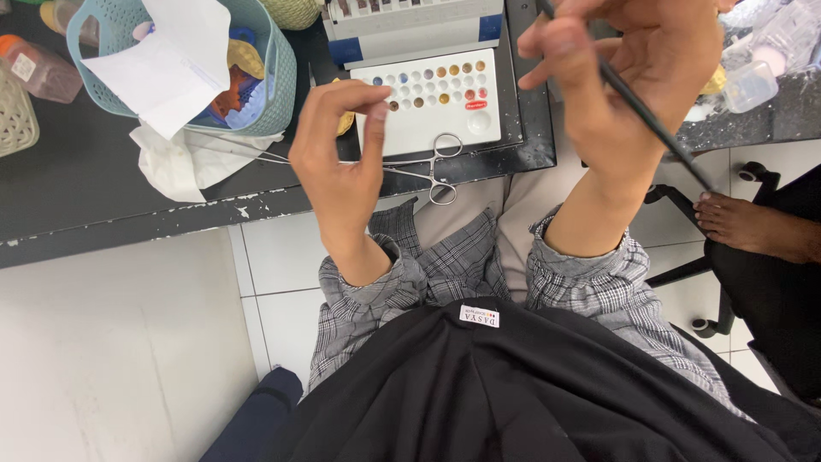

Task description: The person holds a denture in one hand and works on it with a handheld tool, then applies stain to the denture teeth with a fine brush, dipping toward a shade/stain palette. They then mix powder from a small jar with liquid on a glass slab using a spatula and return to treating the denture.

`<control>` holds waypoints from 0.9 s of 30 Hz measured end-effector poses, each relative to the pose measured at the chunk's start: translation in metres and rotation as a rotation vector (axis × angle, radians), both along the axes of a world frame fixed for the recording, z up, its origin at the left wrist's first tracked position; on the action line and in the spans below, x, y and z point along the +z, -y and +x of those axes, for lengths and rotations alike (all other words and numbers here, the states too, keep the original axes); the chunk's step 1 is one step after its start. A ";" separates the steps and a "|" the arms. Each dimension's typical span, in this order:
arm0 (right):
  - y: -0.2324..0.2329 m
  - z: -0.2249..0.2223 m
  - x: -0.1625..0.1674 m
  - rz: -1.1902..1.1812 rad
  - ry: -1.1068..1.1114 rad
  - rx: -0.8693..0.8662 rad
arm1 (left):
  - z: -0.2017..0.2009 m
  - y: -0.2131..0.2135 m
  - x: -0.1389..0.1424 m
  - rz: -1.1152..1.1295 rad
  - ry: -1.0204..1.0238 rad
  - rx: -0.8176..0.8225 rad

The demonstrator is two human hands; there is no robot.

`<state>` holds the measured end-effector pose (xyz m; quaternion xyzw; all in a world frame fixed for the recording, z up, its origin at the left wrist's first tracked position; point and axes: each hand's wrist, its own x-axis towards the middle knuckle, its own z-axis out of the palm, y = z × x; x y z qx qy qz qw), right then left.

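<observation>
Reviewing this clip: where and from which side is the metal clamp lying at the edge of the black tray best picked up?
Grip the forceps by the two ring handles, coming from the person's side: the rings lie nearest the tray edge, with the tips pointing left, behind the left hand.

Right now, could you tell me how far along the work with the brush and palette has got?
Done: many wells of the white palette already hold colour. In hand: the right hand grips a thin dark brush; the left hand pinches something too small to tell. Left: several wells are unfilled; the scissors lie untouched.
</observation>
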<state>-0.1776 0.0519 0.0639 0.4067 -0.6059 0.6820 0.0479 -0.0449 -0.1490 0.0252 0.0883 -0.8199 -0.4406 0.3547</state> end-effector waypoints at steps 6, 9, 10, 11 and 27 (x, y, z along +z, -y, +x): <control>0.020 0.024 -0.010 0.063 -0.136 0.003 | 0.015 0.012 0.008 -0.050 0.032 -0.087; 0.024 0.044 -0.018 0.319 -0.390 -0.058 | 0.030 0.022 0.015 -0.004 0.017 -0.076; 0.030 0.055 -0.023 0.380 -0.377 -0.048 | 0.033 0.026 0.018 0.028 0.003 -0.069; 0.036 0.066 -0.030 0.443 -0.362 -0.037 | 0.037 0.030 0.020 0.015 -0.011 -0.049; 0.015 0.117 -0.054 0.628 -0.276 -0.008 | 0.072 0.027 0.026 -0.276 0.371 -0.286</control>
